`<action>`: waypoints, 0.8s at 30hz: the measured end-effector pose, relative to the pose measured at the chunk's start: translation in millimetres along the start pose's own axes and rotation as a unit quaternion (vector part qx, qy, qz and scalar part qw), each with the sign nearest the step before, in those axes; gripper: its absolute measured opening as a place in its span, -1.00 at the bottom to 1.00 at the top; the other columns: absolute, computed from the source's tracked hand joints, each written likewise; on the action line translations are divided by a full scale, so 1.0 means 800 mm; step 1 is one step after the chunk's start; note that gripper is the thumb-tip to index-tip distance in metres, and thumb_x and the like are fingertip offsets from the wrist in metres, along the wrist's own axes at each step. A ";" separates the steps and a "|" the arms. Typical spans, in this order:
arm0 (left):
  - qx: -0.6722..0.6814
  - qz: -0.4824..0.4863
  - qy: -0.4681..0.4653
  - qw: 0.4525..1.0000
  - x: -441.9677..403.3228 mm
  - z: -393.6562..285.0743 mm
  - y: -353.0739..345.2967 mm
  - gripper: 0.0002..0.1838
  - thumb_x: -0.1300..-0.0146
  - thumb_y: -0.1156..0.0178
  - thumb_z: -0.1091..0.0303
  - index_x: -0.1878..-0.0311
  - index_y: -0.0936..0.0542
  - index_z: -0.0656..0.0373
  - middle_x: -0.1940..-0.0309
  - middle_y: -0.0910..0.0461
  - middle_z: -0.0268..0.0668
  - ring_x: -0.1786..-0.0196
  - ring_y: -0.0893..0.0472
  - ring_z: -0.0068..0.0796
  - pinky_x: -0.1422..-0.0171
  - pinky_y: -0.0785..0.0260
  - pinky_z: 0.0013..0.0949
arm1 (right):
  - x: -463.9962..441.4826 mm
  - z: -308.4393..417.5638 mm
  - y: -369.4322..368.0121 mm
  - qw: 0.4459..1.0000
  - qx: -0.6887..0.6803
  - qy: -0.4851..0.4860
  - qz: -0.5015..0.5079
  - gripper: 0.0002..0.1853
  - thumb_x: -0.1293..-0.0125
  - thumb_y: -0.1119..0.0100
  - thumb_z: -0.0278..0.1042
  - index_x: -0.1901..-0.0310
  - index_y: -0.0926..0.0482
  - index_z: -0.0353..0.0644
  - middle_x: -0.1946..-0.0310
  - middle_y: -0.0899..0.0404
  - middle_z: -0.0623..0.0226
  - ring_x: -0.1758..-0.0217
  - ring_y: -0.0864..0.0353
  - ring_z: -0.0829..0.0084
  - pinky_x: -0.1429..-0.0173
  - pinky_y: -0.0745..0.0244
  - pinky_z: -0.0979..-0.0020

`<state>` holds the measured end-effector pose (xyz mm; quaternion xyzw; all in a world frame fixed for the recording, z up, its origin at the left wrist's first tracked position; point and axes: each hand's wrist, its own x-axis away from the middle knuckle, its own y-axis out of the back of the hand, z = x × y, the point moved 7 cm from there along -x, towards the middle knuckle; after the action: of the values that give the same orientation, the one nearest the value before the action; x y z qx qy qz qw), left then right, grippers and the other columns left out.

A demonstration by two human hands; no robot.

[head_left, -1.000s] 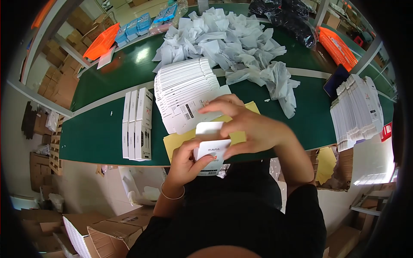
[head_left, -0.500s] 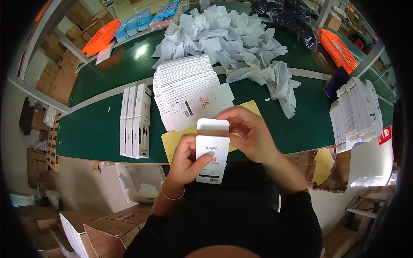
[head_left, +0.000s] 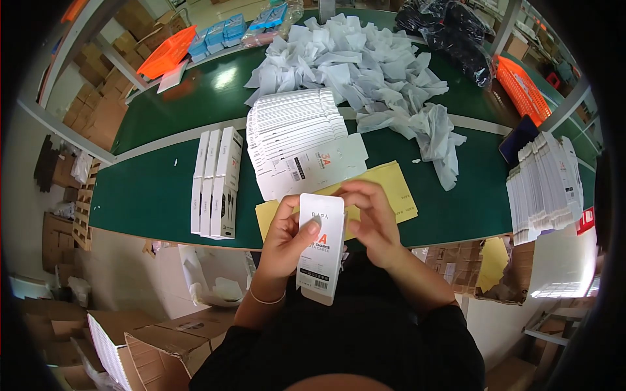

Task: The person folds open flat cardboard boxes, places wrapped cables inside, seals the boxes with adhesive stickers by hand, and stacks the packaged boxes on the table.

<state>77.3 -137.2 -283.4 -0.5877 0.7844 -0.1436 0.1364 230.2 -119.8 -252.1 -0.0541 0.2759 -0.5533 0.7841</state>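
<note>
One carton (head_left: 322, 260) held — yellow sheets (head_left: 388, 186) beyond

The person wears a black top (head_left: 339, 339). It looks plain and soft. The left sleeve (head_left: 225, 355) and right sleeve (head_left: 450, 329) are black too, and short, so both lower arms are bare. A thin, pale bracelet (head_left: 267, 302) goes round the left wrist like a little loop. The left hand (head_left: 285, 240) and right hand (head_left: 377, 228) are bare.

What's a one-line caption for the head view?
Left hand holds a white RAPA carton, right hand beside it, above yellow sheets.
</note>
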 end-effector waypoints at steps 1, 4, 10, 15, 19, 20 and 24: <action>0.000 -0.002 0.000 1.000 0.001 0.000 0.001 -0.48 -0.36 -0.10 0.59 -0.37 -0.26 0.26 0.01 -0.66 -0.02 0.28 -0.75 -0.32 0.20 -0.60 -0.50 | -0.001 0.003 -0.002 1.000 -0.001 -0.001 0.002 -0.58 -0.17 -0.15 -0.69 -0.11 -0.55 -0.22 0.00 -0.57 0.11 -0.14 -0.52 0.20 -0.24 -0.41 0.23; 0.046 -0.006 -0.008 0.999 -0.001 -0.001 -0.004 -0.52 -0.38 -0.15 0.60 -0.34 -0.33 0.25 0.10 -0.69 -0.09 0.27 -0.69 -0.47 0.20 -0.51 -0.56 | -0.002 0.030 -0.014 0.957 0.269 0.106 0.027 -0.60 -0.18 -0.20 -0.66 -0.09 -0.57 -0.24 -0.07 -0.58 0.10 -0.18 -0.50 0.18 -0.26 -0.40 0.22; 0.061 -0.031 -0.014 0.998 -0.004 0.006 -0.005 -0.49 -0.34 -0.22 0.65 -0.34 -0.39 0.27 0.11 -0.69 -0.17 0.15 -0.65 -0.53 0.05 -0.48 -0.55 | -0.008 0.025 -0.012 0.876 0.446 0.176 0.045 -0.67 -0.15 -0.31 -0.60 0.00 -0.63 -0.27 -0.18 -0.56 0.09 -0.18 -0.48 0.15 -0.26 -0.41 0.18; -0.015 -0.017 -0.025 0.999 -0.006 0.004 -0.009 -0.49 -0.29 -0.25 0.69 -0.31 -0.44 0.29 0.04 -0.67 -0.19 0.08 -0.62 -0.51 -0.06 -0.47 -0.51 | 0.001 0.043 -0.025 0.797 0.504 0.330 -0.044 -0.79 -0.10 -0.41 -0.54 0.19 -0.68 -0.24 -0.25 -0.54 0.08 -0.14 -0.48 0.15 -0.26 -0.42 0.14; -0.073 -0.069 -0.058 0.993 -0.009 -0.019 -0.022 -0.49 -0.29 -0.23 0.71 -0.31 -0.46 0.29 -0.02 -0.64 -0.15 0.08 -0.62 -0.47 -0.08 -0.48 -0.49 | 0.017 0.034 -0.026 0.761 0.534 0.368 -0.024 -0.84 -0.07 -0.37 -0.55 0.27 -0.67 -0.22 -0.23 -0.55 0.08 -0.13 -0.48 0.14 -0.24 -0.42 0.14; -0.093 -0.087 -0.070 0.989 -0.009 -0.026 -0.023 -0.49 -0.29 -0.23 0.72 -0.31 -0.47 0.29 -0.04 -0.63 -0.13 0.08 -0.62 -0.46 -0.09 -0.48 -0.49 | 0.019 0.036 -0.026 0.754 0.539 0.374 -0.022 -0.85 -0.07 -0.36 -0.55 0.28 -0.67 -0.22 -0.22 -0.55 0.08 -0.12 -0.48 0.14 -0.23 -0.42 0.14; -0.017 -0.133 -0.047 0.990 -0.009 -0.030 0.009 -0.45 -0.28 -0.22 0.72 -0.36 -0.41 0.34 -0.10 -0.60 -0.07 0.03 -0.63 -0.40 -0.12 -0.50 -0.45 | 0.018 0.059 -0.001 0.867 0.410 0.281 0.045 -0.83 -0.05 -0.29 -0.54 0.26 -0.64 -0.22 -0.18 -0.56 0.05 -0.10 -0.50 0.12 -0.21 -0.42 0.13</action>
<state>63.8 -127.2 -263.8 -0.6949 0.6947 -0.1191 0.1428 256.1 -143.8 -217.4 0.4424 0.2346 -0.5728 0.6489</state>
